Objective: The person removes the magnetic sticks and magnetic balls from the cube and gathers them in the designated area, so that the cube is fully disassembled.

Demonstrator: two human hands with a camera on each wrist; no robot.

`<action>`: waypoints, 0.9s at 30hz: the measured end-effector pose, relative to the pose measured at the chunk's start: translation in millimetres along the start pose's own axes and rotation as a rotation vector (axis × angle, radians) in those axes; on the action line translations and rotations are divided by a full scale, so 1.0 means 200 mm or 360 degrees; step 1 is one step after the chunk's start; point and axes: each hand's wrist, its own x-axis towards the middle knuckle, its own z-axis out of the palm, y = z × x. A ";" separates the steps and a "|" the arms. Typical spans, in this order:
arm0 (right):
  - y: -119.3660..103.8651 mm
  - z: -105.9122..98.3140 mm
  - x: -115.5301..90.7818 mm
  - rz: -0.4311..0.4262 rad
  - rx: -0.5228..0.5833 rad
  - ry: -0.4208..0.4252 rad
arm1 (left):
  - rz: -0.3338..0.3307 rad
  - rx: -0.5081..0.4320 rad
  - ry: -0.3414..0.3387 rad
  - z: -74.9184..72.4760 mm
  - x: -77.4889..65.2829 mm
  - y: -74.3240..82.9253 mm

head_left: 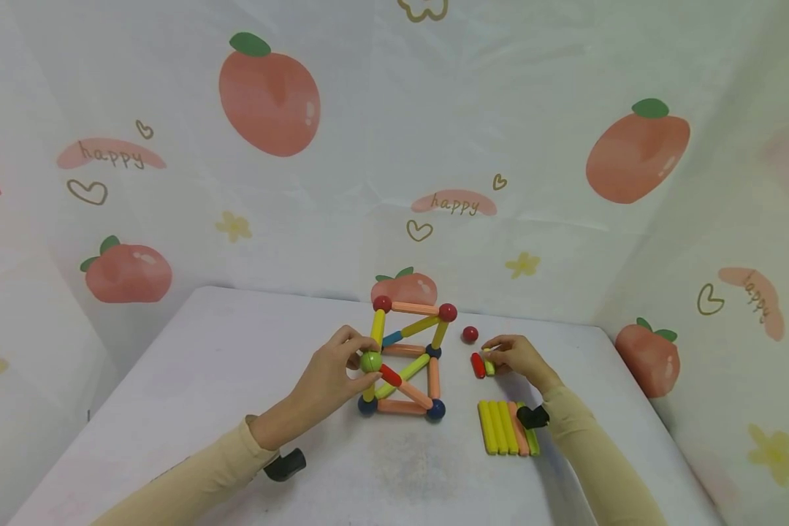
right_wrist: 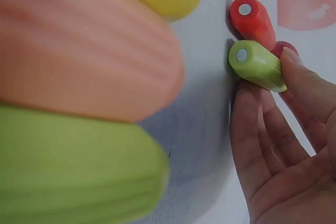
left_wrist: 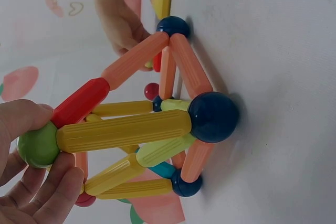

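Observation:
My left hand point(head_left: 332, 372) pinches a green ball point(head_left: 371, 361) between thumb and fingers. That ball is a front corner of a magnetic stick-and-ball frame, joined there to a yellow stick point(left_wrist: 123, 130) and a short red stick point(left_wrist: 81, 107). The frame's base has blue balls point(left_wrist: 213, 117) resting on the table, and red balls point(head_left: 447, 313) top its far corners. To the frame's right, my right hand point(head_left: 519, 358) holds a short light-green stick point(right_wrist: 257, 65) between thumb and fingers. Beside this stick lies a short red stick point(right_wrist: 253, 22) on the table.
A loose red ball point(head_left: 470, 334) sits just behind the short sticks. Nearer me, a row of long yellow, orange and green sticks point(head_left: 500, 427) lies by the right forearm. The white table point(head_left: 408, 475) meets a fruit-printed cloth point(head_left: 342, 219) at its back edge.

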 end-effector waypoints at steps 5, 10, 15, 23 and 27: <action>0.00 0.01 0.01 0.0034 -0.0057 0.0013 | 0.0000 -0.0011 -0.0001 0.00 0.00 0.00; 0.00 0.02 0.01 0.0044 -0.0085 0.0016 | 0.0007 -0.0002 0.0002 0.00 0.00 0.00; 0.01 0.02 0.01 0.0032 -0.0066 0.0013 | 0.0017 0.0005 0.0009 0.00 0.00 0.00; 0.01 0.02 0.01 0.0045 -0.0062 -0.0001 | 0.0023 -0.0008 0.0010 0.00 0.00 -0.01; 0.01 0.02 0.01 0.0068 -0.0093 -0.0020 | 0.0029 -0.0012 0.0011 0.00 0.00 -0.01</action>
